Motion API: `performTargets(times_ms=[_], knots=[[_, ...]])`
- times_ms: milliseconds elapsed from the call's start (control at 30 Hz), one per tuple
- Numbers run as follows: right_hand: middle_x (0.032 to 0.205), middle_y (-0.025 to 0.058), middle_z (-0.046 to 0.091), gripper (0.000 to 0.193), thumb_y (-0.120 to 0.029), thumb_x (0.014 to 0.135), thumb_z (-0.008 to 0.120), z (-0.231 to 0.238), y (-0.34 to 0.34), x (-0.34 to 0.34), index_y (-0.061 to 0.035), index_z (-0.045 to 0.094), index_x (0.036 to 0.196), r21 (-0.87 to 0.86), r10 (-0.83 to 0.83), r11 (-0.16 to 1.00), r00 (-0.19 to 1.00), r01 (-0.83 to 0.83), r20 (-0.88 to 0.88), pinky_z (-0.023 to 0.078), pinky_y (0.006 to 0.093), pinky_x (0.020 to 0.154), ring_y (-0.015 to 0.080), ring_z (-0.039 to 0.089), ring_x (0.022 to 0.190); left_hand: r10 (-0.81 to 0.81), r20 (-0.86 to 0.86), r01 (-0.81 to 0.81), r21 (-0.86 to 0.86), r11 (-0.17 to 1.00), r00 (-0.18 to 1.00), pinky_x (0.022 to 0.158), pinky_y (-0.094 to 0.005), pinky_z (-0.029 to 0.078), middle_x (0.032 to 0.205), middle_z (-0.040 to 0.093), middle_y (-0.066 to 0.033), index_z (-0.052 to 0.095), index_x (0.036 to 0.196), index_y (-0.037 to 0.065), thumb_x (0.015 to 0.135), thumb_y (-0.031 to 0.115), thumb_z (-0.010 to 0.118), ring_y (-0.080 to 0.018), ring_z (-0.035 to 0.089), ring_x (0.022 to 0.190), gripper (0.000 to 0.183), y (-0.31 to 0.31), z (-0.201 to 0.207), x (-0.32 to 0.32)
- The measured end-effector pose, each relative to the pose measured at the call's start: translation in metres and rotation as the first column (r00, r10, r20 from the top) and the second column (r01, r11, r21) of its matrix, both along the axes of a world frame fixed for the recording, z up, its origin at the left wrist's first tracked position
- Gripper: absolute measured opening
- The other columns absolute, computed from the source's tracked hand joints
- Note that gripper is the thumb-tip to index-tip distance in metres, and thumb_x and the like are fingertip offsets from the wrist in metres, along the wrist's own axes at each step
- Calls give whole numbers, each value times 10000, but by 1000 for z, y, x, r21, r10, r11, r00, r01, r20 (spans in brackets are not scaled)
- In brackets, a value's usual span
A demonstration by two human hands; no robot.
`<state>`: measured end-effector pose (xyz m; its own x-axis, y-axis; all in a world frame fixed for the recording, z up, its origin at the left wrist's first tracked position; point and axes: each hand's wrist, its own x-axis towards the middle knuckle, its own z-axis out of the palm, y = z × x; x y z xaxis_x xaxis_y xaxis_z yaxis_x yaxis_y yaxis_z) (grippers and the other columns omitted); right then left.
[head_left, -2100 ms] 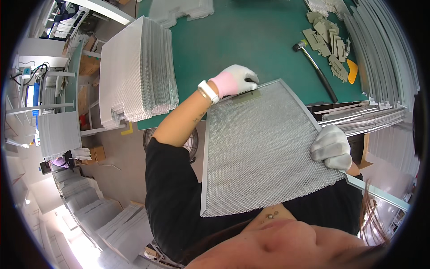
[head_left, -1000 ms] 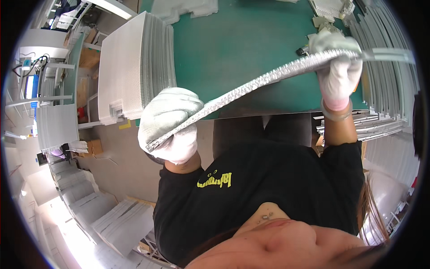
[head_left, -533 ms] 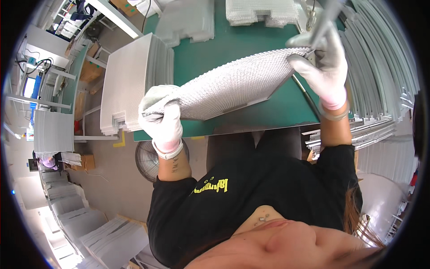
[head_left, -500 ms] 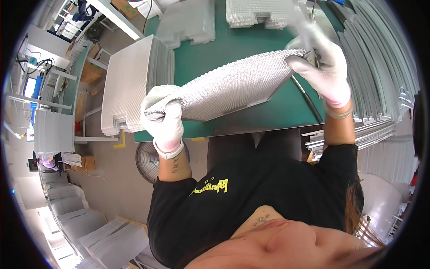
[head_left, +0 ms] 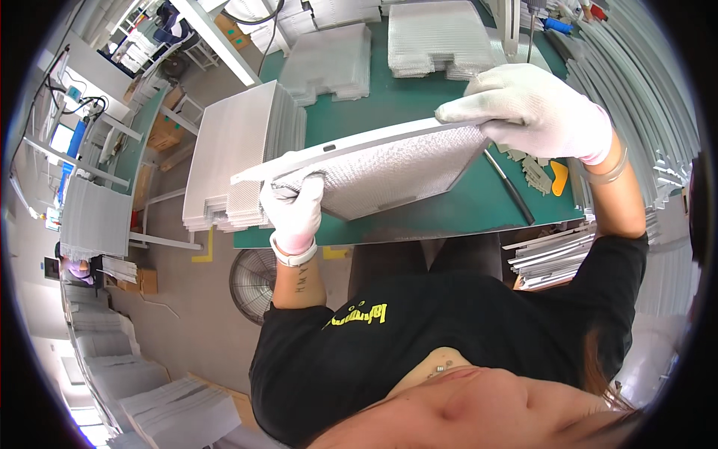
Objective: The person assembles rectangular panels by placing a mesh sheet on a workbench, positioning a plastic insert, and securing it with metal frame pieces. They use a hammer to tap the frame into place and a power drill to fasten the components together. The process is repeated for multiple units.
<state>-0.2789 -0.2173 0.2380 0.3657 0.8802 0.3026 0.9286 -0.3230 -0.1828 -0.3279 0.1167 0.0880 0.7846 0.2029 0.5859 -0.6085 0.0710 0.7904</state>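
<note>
Mesh panel held tilted above the green table

At the far left the view falls off into black, and a figure in purple is too small to make out. A floor fan shows next, its right part behind my left arm. A stack of pale notched panels stands at the left side of the table, its near right corner partly covered by my glove.

My left hand grasps the left corner of the mesh panel, some of its fingers lost behind a metal strip running along the panel's upper edge. I cannot tell whether the mesh sits inside that strip. The panel's underside slopes toward me, lower edge apart from my body.

My right hand grips the strip's right end together with the panel's right corner, which the glove hides. Below it lies a dark-handled tool, its upper end out of sight behind panel and hand. Flat greyish plates poke out partly covered, beside an orange-yellow piece. At the far right, long metal lengths are cut off by the black.
</note>
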Motion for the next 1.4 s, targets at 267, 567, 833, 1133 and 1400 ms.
performTargets(times_ms=[267,567,833,1133,1400], knots=[[910,150,666,397,21,846,620,1,34,-4,-74,647,1231,-43,143,989,988,-140,67,548,439,805,378,661,873,-213,-37,215,273,938,976,747,-256,511,929,701,-76,688,967,-23,822,8,743,-112,634,812,157,14,32,-10],[877,130,619,457,38,800,683,-16,70,4,-63,697,1245,131,155,980,987,-148,-47,535,423,751,345,642,832,55,270,-28,-106,994,961,746,-214,523,1146,651,-98,524,1332,34,779,-73,823,-104,629,889,638,-7,3,0],[847,152,585,523,47,765,677,-13,72,12,-29,684,1282,84,156,985,988,-153,-24,514,422,733,348,616,781,329,370,-274,-195,942,869,696,-185,478,1164,725,-124,616,1313,20,755,-69,861,-55,610,807,616,-20,-6,22],[868,178,618,494,49,775,654,-15,74,19,14,678,1267,77,122,990,991,-118,-51,518,419,742,362,621,790,515,406,-584,57,810,755,763,-293,531,1042,751,-179,587,1397,-72,914,-62,644,-195,699,863,487,-22,-12,22],[914,180,653,465,37,783,666,-15,75,15,22,681,1248,85,112,991,992,-106,-60,528,413,766,363,650,834,571,419,-650,62,757,706,819,-269,538,1115,738,-157,656,1305,-77,930,-55,626,-159,683,903,377,-14,-13,23]])
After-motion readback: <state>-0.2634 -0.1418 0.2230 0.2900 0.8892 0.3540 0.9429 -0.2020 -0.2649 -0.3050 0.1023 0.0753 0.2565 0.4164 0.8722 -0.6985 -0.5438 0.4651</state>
